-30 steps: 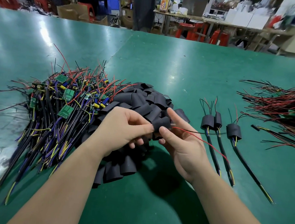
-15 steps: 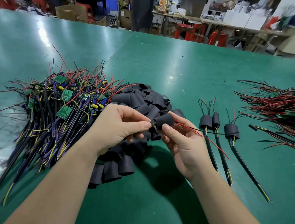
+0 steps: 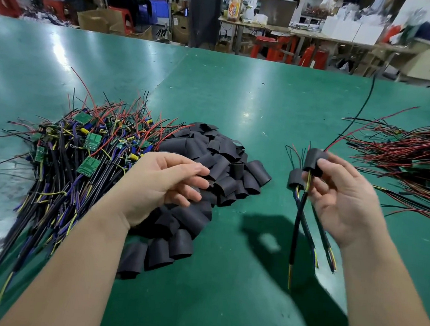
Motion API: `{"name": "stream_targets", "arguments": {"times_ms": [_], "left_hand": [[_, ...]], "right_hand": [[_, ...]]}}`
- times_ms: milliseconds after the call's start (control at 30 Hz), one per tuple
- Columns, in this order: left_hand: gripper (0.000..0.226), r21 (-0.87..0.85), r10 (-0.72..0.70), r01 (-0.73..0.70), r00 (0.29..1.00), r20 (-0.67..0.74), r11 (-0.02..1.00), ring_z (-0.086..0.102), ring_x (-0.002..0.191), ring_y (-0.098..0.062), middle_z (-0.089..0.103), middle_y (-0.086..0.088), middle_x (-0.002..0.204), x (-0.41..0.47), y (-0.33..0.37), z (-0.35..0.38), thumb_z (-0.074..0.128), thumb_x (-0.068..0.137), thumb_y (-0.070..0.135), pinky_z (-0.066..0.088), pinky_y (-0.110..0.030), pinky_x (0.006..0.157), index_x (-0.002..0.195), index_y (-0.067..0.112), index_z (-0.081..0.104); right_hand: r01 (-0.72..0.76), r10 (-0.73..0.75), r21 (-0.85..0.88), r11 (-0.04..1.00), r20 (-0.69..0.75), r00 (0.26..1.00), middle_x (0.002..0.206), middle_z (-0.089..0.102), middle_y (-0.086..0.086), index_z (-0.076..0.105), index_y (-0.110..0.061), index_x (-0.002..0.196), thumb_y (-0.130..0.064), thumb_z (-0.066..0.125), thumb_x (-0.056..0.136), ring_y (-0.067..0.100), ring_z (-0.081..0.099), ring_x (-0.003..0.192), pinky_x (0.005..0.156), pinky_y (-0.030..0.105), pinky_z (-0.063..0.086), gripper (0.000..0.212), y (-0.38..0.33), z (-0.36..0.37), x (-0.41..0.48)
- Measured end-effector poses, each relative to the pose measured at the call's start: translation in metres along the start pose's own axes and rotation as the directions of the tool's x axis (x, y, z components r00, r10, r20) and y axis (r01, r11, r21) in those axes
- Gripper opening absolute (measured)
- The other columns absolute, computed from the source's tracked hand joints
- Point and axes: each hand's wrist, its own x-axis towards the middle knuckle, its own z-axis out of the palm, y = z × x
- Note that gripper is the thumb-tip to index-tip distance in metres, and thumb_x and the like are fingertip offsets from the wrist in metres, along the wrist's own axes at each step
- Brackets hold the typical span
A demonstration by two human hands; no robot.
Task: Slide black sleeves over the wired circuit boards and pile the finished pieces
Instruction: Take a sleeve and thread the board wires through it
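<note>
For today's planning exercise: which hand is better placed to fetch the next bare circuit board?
Probably the left. The left hand is empty, over the black sleeves beside the bare boards; the right hand holds a sleeved piece, farther away.

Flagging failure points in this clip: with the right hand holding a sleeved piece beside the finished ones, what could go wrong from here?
The sleeved piece pinched by the right hand trails a red wire toward the wire bundle on the right; it could snag there. Its cable crosses those of the finished pieces, so setting it down may tangle them.
</note>
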Motion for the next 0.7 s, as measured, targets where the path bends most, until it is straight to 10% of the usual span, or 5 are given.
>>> {"name": "stream_targets", "arguments": {"times_ms": [267, 367, 433, 500, 700], "left_hand": [[0.018, -0.015, 0.002, -0.005, 0.984, -0.178, 1.0, 0.058, 0.044, -0.007, 0.071, -0.005, 0.066, 0.009, -0.007, -0.004, 0.059, 0.091, 0.012, 0.041, -0.014, 0.037, 0.079, 0.007, 0.07], [0.013, 0.136, 0.138, -0.088, 0.899, -0.416, 0.987, 0.055, 0.046, -0.007, 0.069, 0.001, 0.063, 0.015, -0.01, -0.008, 0.062, 0.088, 0.013, 0.04, -0.017, 0.04, 0.078, 0.013, 0.071], [0.01, 0.504, 0.391, -0.08, 0.739, -0.55, 0.86, 0.06, 0.06, -0.012, 0.069, 0.002, 0.072, 0.016, -0.012, -0.018, 0.062, 0.084, 0.013, 0.047, -0.024, 0.061, 0.086, 0.016, 0.071], [0.024, 0.784, 0.605, 0.064, 0.599, -0.525, 0.617, 0.058, 0.088, -0.024, 0.067, -0.007, 0.095, 0.015, -0.014, -0.031, 0.061, 0.082, 0.012, 0.039, -0.031, 0.086, 0.105, 0.012, 0.067], [0.032, 0.81, 0.422, 0.494, 0.691, -0.586, 0.316, 0.043, 0.111, -0.038, 0.059, -0.012, 0.112, 0.014, -0.016, -0.049, 0.07, 0.08, 0.038, 0.034, -0.043, 0.088, 0.109, 0.025, 0.068]], "right_hand": [[-0.099, -0.033, -0.516, 0.851, -0.239, 0.97, 0.079, 0.064, 0.009, 0.061, 0.0, 0.105, -0.003, 0.068, 0.085, 0.009, 0.059, 0.051, 0.054, 0.016, 0.052, 0.022, 0.002, -0.055, 0.041], [-0.104, -0.191, -0.873, 0.477, -0.218, 0.957, 0.104, 0.063, 0.008, 0.053, -0.006, 0.13, -0.019, 0.074, 0.082, 0.025, 0.062, 0.087, 0.084, 0.036, 0.052, 0.054, 0.007, -0.06, 0.044], [-0.033, -0.335, -0.98, 0.197, -0.099, 0.937, 0.117, 0.053, 0.012, 0.052, -0.015, 0.132, -0.025, 0.075, 0.079, 0.026, 0.051, 0.101, 0.09, 0.034, 0.041, 0.057, 0.007, -0.054, 0.039], [0.068, -0.398, -0.988, 0.136, 0.008, 0.917, 0.115, 0.05, 0.016, 0.06, -0.017, 0.123, -0.022, 0.072, 0.08, 0.02, 0.042, 0.093, 0.08, 0.026, 0.032, 0.045, 0.006, -0.045, 0.032], [0.259, -0.29, -0.965, 0.045, 0.235, 0.928, 0.087, 0.065, 0.004, 0.071, -0.015, 0.097, -0.014, 0.069, 0.081, 0.016, 0.051, 0.076, 0.073, 0.023, 0.033, 0.016, 0.02, -0.021, 0.016]]}}
